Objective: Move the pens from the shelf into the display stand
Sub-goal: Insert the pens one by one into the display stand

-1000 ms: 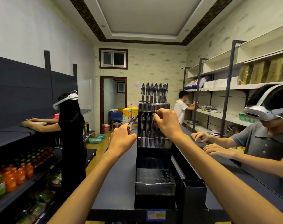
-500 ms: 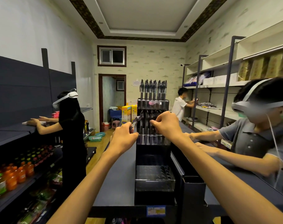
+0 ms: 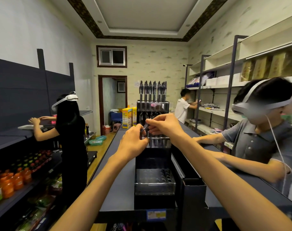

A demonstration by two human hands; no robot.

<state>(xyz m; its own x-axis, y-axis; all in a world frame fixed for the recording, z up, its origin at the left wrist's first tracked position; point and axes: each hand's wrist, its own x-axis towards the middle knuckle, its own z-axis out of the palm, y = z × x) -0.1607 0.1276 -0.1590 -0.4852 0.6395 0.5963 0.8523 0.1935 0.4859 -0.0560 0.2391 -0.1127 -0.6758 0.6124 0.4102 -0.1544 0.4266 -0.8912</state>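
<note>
Since the frame 1 s back, my 2 hands have closed in on each other in front of the stand's middle tier, and the person on my right has leaned nearer the counter.

Progress, largest item first. The stand (image 3: pixel 152 184) sits upright on the shelf top (image 3: pixel 118 180), directly ahead of me. Its top tier carries a full-looking row of upright pens (image 3: pixel 152 90); the middle tier is partly filled, though my hands hide much of it; the bottom tier (image 3: pixel 154 178) shows bare holes and no pens. I judge the job past halfway, with the middle tier to finish and the bottom tier untouched. I cannot see any loose supply of pens on the shelf.

The left hand (image 3: pixel 133 144) is curled, fingers pinching 1 pen (image 3: pixel 145 128) that slants up toward the right. The right hand (image 3: pixel 163 126) is also curled, its fingertips meeting that pen's upper end; whether it truly grips or only steadies it, I cannot tell. The pen lies between the 2 hands, just in front of the middle tier and not yet seated in a hole.
</note>
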